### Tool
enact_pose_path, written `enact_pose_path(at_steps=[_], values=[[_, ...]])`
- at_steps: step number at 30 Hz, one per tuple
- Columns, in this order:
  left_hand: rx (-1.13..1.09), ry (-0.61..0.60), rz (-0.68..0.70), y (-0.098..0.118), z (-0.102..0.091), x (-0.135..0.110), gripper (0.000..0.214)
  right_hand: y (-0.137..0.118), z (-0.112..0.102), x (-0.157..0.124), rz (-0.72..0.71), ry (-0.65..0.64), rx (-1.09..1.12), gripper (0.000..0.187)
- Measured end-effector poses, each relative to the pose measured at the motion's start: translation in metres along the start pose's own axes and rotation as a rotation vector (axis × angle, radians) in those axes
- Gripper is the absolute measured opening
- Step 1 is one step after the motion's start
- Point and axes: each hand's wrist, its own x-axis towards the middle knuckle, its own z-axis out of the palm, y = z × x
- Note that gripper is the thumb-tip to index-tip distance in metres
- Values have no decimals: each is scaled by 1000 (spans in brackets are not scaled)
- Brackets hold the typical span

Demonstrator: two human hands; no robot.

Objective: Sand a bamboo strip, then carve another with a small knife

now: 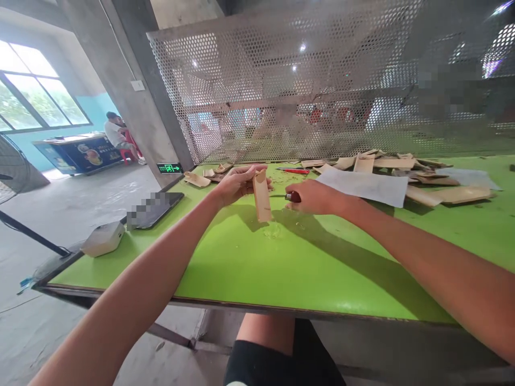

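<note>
My left hand (240, 183) is closed around the upper end of a flat, pale strip of wood or bamboo (263, 201), which hangs nearly upright above the green table. In my right hand (311, 197) is a knife with a dark reddish-brown handle (295, 197). Its thin blade points left toward the strip, and I cannot tell whether it touches. Pale shavings (273, 231) lie on the table just below the strip. Behind the hands rests a red cutter (293, 170).
Several wooden pieces (462, 194) lie piled at the right with white paper (364, 186). More pieces (197, 179) lie at the back left. A dark tablet (159, 208) and a white box (103, 238) sit near the left edge. Perforated metal (281, 91) stands behind the table (249, 273).
</note>
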Motion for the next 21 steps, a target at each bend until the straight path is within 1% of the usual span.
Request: enact_pose_path(at_steps=[2, 4, 7, 9, 12, 17, 21], values=[[-2, 35, -13, -1, 4, 0, 38, 7, -5, -3, -1, 77, 103, 32], [0, 63, -24, -2, 8, 1, 36, 12, -9, -6, -25, 151, 164, 31], [2, 73, -28, -3, 12, 0, 38, 15, -11, -9, -48, 260, 132, 27], [-7, 54, -30, -3, 14, -1, 39, 15, -10, -10, -39, 311, 110, 26], [-49, 38, -46, -3, 18, -2, 39, 15, -7, -9, -44, 340, 122, 25], [-127, 85, -82, -1, 25, -3, 36, 13, -7, -8, -62, 340, 133, 27], [-150, 89, -80, 1, 28, -3, 36, 13, -7, -8, -61, 366, 145, 27]])
